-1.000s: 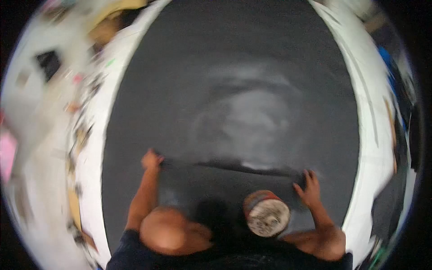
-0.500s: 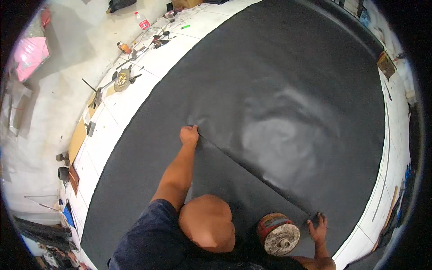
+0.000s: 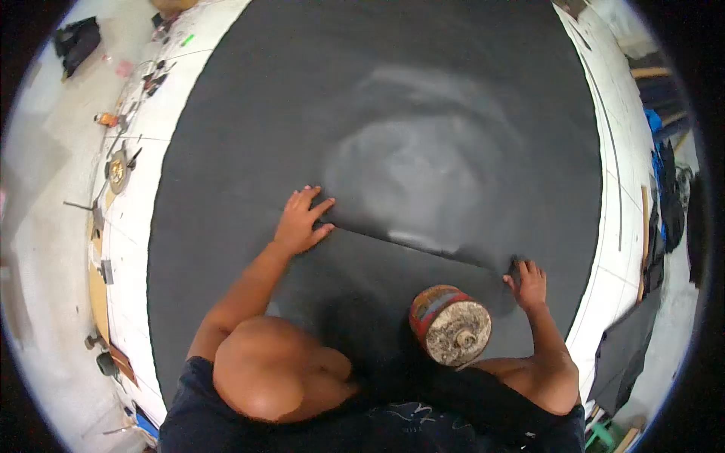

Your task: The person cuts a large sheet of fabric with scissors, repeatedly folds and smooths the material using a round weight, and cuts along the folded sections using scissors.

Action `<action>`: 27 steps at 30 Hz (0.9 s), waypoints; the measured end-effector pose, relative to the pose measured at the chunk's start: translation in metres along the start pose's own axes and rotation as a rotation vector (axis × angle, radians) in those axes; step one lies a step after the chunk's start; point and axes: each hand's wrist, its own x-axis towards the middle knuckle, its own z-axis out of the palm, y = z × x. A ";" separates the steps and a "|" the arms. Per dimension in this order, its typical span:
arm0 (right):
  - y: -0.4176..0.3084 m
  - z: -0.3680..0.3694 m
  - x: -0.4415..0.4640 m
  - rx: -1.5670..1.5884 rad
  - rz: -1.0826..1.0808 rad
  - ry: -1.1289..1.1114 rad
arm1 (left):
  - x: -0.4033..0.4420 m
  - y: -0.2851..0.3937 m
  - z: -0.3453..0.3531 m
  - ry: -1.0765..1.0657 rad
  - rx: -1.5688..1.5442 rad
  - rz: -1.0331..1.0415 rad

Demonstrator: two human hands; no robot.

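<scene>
A large sheet of smooth black material (image 3: 249, 113), resembling leatherette, is spread over white floor tiles. On top of it lies a smaller dark piece (image 3: 362, 264) with a straight upper edge. My left hand (image 3: 300, 225) rests with fingers spread at the left end of that edge, thumb touching its corner. At the other end, my right hand (image 3: 529, 285) lies on the material, thumb apart from the fingers. Between my forearms a round red tin (image 3: 458, 332) with a crusted pale top stands on the smaller piece. Bent knees partly cover the near side.
Along the left, on the tiles, lie a dish of small pale bits (image 3: 118, 172), an orange bottle (image 3: 106, 119), a green lighter-like item (image 3: 187, 40) and several tools. On the right are a long thin rod (image 3: 618, 189) and folded dark material (image 3: 623, 355).
My view has turned, so the smaller piece's edge looks flatter. My left hand has gone from pinching the corner to lying spread beside it. The right hand stays at the other end.
</scene>
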 end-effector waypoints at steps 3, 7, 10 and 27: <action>0.006 0.005 0.002 0.000 -0.026 0.058 | 0.002 -0.004 0.002 -0.097 0.019 -0.014; 0.011 0.005 0.005 0.141 -0.018 0.046 | 0.006 -0.003 0.002 -0.118 -0.018 -0.035; 0.011 0.006 0.006 0.063 -0.046 0.021 | 0.005 -0.001 0.005 -0.098 -0.033 -0.072; 0.017 0.007 0.008 0.219 -0.086 0.071 | 0.009 0.002 0.009 -0.101 -0.130 -0.080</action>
